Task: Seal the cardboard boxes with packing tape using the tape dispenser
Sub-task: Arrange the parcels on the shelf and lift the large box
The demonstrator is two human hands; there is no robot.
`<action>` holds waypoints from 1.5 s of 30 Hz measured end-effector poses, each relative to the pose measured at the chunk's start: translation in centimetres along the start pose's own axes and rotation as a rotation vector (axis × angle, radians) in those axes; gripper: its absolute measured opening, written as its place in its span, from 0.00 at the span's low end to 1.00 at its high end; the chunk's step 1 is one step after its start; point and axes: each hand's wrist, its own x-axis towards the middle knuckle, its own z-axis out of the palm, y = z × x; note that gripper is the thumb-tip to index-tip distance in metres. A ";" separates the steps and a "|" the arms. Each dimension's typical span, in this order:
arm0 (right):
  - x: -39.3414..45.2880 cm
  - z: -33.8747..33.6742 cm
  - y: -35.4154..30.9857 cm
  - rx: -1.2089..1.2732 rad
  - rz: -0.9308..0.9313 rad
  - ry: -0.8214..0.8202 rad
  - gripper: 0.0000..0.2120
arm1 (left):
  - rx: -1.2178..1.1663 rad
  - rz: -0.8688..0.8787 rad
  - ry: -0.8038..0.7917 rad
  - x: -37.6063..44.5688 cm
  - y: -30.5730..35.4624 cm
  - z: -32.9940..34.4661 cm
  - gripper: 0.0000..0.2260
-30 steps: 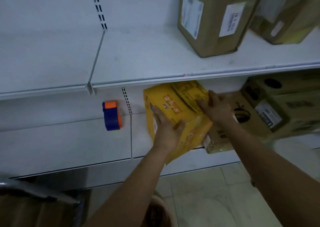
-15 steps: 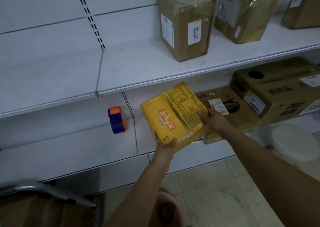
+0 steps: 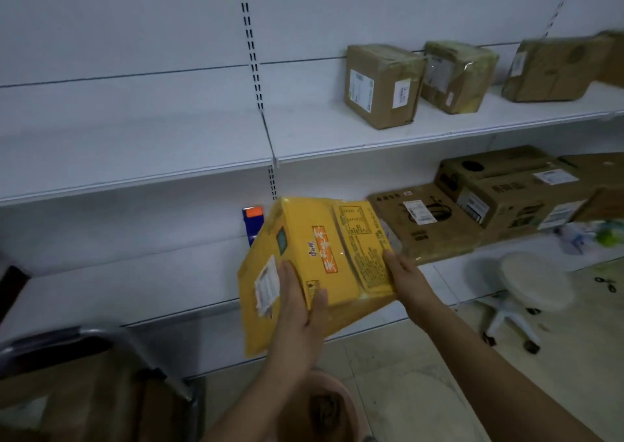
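You hold the yellow box (image 3: 317, 266) in both hands, out in front of the lower shelf (image 3: 135, 272) and tilted so its near left corner drops toward you. Your left hand (image 3: 297, 303) lies against its left side, fingers long and nearly straight up the face, thumb hooked over the top edge. Your right hand (image 3: 405, 276) takes the right near edge, fingers tucked under and out of sight, thumb resting along the top. The box is bright yellow cardboard with a shiny film over it that catches the light. An orange vertical label with pale lettering runs down the middle of the top, a panel of fine print and a line drawing fills the right part, and a white shipping label (image 3: 266, 286) sits on the left side just beside your left fingers. Behind the box, partly hidden by its far corner, the blue and orange tape dispenser (image 3: 252, 220) stands on the lower shelf. To the right on that shelf lie flat brown cartons (image 3: 425, 222), the nearest close to the yellow box. Three taped brown parcels (image 3: 381, 85) stand on the upper shelf (image 3: 320, 130). A white stool (image 3: 530, 286) stands on the tiled floor at right.
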 end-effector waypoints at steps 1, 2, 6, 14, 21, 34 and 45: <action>-1.1 1.0 -0.3 0.097 -0.006 -0.036 0.22 | 0.098 0.027 0.025 -1.0 0.4 -0.8 0.37; -2.1 2.1 -0.9 0.194 0.000 -0.070 0.19 | 0.192 0.071 0.055 -1.8 1.1 -1.7 0.37; -4.4 5.7 -2.4 0.459 0.022 -0.176 0.19 | 0.513 0.322 0.118 -3.7 4.6 -5.8 0.34; -2.7 9.5 -6.9 0.625 -0.014 -0.187 0.26 | 0.752 0.679 0.075 -0.2 10.9 -12.6 0.26; 0.6 9.7 -12.9 0.632 -0.046 -0.246 0.22 | 0.928 0.502 0.206 3.8 17.7 -14.4 0.29; 5.3 7.5 -20.7 0.714 -0.122 -0.275 0.18 | 1.252 0.948 0.076 14.5 25.6 -14.9 0.32; 6.2 4.4 -26.2 -0.050 -0.695 -0.153 0.29 | 1.307 0.330 0.582 20.6 16.0 -16.6 0.35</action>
